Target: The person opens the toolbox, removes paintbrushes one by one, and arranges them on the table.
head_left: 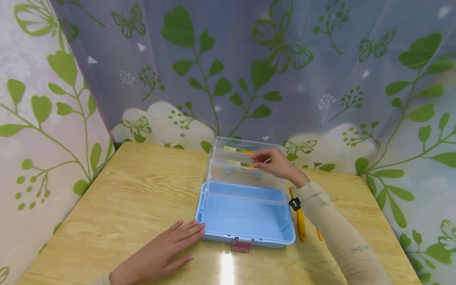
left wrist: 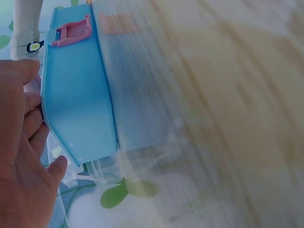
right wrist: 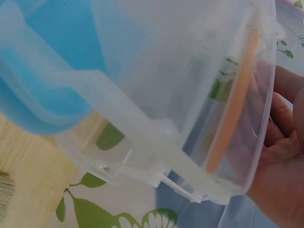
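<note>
Blue plastic toolbox against straight left fingers, yellow-handled paintbrush at bent right fingers, grip unclear.

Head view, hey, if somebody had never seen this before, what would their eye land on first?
Probably the open blue box on the wooden table, with its pink latch at the near edge and clear trays raised at its back. Next, perhaps the right hand up at those trays, while the left hand touches the box's near-left corner. Behind everything hangs a bluish curtain with green leaves and butterflies.
</note>
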`<state>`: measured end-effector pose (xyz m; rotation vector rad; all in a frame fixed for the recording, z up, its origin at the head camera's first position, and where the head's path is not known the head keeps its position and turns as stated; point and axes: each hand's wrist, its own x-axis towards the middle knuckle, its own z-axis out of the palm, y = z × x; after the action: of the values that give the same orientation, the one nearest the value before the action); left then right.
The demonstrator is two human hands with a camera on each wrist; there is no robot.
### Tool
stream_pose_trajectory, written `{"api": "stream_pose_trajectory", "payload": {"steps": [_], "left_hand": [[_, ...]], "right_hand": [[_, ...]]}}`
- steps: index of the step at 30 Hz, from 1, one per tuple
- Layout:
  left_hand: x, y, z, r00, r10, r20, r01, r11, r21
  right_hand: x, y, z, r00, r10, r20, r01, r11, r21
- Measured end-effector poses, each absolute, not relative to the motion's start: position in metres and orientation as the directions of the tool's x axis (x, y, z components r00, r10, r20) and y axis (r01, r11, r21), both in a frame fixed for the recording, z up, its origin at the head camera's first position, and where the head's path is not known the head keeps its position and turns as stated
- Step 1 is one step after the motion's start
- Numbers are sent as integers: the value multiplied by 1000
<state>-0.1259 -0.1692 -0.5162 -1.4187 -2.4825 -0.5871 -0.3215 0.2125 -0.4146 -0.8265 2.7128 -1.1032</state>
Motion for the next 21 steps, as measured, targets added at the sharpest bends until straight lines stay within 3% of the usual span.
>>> {"api": "stream_pose_trajectory", "payload": {"steps": [15, 21], "left_hand": [[-125, -169, -513, -506, 776, 377, 862, 472, 186], [-122, -170, -514, -507, 776, 376, 862, 466, 200]], "right_hand": [[-327, 208, -397, -828, -561, 11, -466, 676, -571], [-319, 207, -389, -843, -537, -31, -473, 769, -431]]}}
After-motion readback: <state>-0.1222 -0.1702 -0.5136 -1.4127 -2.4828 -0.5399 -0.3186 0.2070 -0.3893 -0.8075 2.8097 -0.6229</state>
